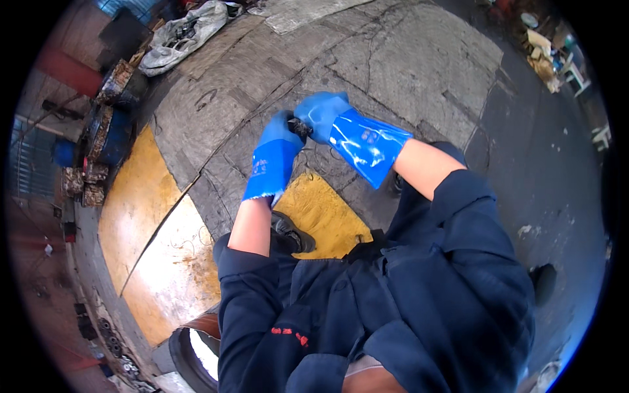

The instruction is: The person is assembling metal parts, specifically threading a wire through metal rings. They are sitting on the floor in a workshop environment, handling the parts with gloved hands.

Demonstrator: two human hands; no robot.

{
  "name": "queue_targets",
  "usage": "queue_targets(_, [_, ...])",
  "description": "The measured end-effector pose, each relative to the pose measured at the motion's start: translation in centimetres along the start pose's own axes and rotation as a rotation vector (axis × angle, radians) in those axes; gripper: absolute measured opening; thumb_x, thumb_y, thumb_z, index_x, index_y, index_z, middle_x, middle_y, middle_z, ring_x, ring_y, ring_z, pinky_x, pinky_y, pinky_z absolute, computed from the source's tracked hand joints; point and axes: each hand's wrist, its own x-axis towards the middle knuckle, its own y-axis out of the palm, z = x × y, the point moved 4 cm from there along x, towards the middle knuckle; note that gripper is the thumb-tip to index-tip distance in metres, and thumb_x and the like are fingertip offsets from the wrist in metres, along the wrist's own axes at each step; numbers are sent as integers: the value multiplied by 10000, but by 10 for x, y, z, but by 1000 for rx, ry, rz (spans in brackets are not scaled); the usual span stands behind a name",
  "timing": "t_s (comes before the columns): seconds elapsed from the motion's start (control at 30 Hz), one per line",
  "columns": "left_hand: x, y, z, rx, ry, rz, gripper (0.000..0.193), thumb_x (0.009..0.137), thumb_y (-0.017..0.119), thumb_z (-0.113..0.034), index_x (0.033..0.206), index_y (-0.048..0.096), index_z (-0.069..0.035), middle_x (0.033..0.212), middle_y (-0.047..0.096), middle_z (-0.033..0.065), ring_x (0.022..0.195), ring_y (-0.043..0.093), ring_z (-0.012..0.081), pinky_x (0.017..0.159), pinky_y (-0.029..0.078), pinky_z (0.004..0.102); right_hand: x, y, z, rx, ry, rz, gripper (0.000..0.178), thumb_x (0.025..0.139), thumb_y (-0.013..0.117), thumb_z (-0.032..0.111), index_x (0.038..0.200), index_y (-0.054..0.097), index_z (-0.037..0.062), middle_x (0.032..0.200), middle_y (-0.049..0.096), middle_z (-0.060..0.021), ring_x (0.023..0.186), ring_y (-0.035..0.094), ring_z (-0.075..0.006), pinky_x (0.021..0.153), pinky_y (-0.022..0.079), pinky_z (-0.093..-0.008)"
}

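Note:
Both my hands wear long blue rubber gloves and meet in front of me above the floor. Between them is a small dark, lumpy object (pixel 301 128), largely covered by the gloves, so its kind cannot be made out. My left hand (pixel 280 129) is closed at the object's left side. From the right, my right hand (pixel 321 115) is curled round its other side, back of the glove facing up. The fingertips of both hands are mostly hidden.
Grey worn sheets (pixel 406 72) and yellow boards (pixel 141 170) cover the floor. A yellow mat (pixel 321 213) lies by my boot (pixel 291 232). Grimy drums (pixel 110 134) line the left, near a whitish sack (pixel 187 36). Scattered debris (pixel 542 59) lies far right.

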Motion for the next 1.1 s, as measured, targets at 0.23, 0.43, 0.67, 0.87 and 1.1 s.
queue_targets(0.23, [-24, -26, 49, -480, -279, 154, 452, 803, 696, -29, 1242, 597, 4, 1011, 720, 108, 766, 622, 133, 548, 419, 269, -38, 15, -111, 565, 240, -114, 324, 779, 734, 169, 1100, 724, 127, 1060, 722, -87, 927, 691, -264, 786, 563, -390])
queue_targets(0.43, [-25, -23, 45, -505, -310, 132, 345, 887, 660, -93, 1219, 615, -9, 1009, 734, 96, 691, 590, 96, 515, 365, 225, -70, 78, -274, 929, 601, -397, 285, 849, 720, 194, 1121, 725, 107, 1126, 724, -75, 958, 684, -211, 871, 544, -346])
queue_targets(0.67, [-28, -24, 56, -444, -385, 207, 328, 969, 581, -173, 1231, 596, 24, 1026, 729, 137, 712, 615, 112, 540, 406, 216, -88, 93, -289, 1621, 928, -936, 157, 908, 688, 195, 1019, 739, 98, 998, 729, -51, 850, 684, -186, 724, 555, -403])
queue_targets(0.87, [-21, 1, 42, -483, -417, 346, 289, 1007, 568, -219, 1199, 618, -10, 1060, 727, 139, 842, 675, 142, 535, 416, 211, -44, 58, -128, 1327, 2, -266, 499, 773, 805, 212, 1225, 644, 77, 1247, 649, -123, 1090, 639, -248, 889, 559, -388])
queue_targets(1.1, [-21, 16, -12, -398, -319, 430, 275, 965, 636, -268, 1084, 651, -22, 875, 706, 62, 734, 627, 105, 580, 404, 215, -29, 106, -75, 459, -488, -507, 716, 555, 818, 129, 1238, 602, 111, 1254, 616, -140, 1168, 587, -370, 871, 564, -464])
